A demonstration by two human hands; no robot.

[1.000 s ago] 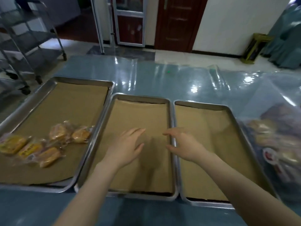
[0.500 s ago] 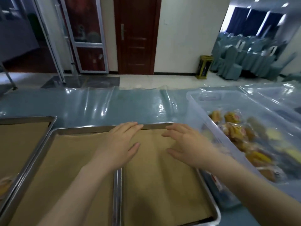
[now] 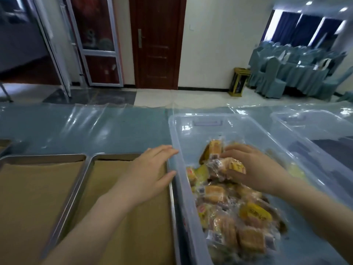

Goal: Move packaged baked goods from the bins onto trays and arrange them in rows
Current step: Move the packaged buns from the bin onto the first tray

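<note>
A: Entry, left to right. What is at the left edge?

B: A metal tray [image 3: 42, 156] lined with brown paper [image 3: 34, 197], only partly in frame. Nothing lies on the stretch that shows. It stands on the table [image 3: 95, 127], which has a blue top under a clear plastic sheet.

A: Next?

B: A second tray [image 3: 114, 155], just beside the first with their rims side by side, lined the same way.

A: Left hand?

B: The left hand [image 3: 147, 175] hangs over the far right corner of the second tray. Its fingers are straight and close together, its thumb is spread, and it holds nothing. The fingertips reach the rim of the clear bin [image 3: 206, 131] – touching or just short of it, cannot tell.

A: The bin?

B: It stands right against the second tray's right side. The packaged baked goods [image 3: 225, 217] lie inside it in a loose heap of clear wrappers with yellow and orange labels. None of them is on a tray.

A: Right hand?

B: The right hand [image 3: 254, 169] is inside the bin, on the far part of the heap. Its fingers curl over the top packet [image 3: 235, 165] and its thumb presses the near side – a grip, though motion blur softens the edges. The packet is in contact with the heap.

A: Further right?

B: A second clear bin [image 3: 305, 125], near the first; its contents are not visible. Behind the table is a dark wooden door [image 3: 156, 44].
</note>
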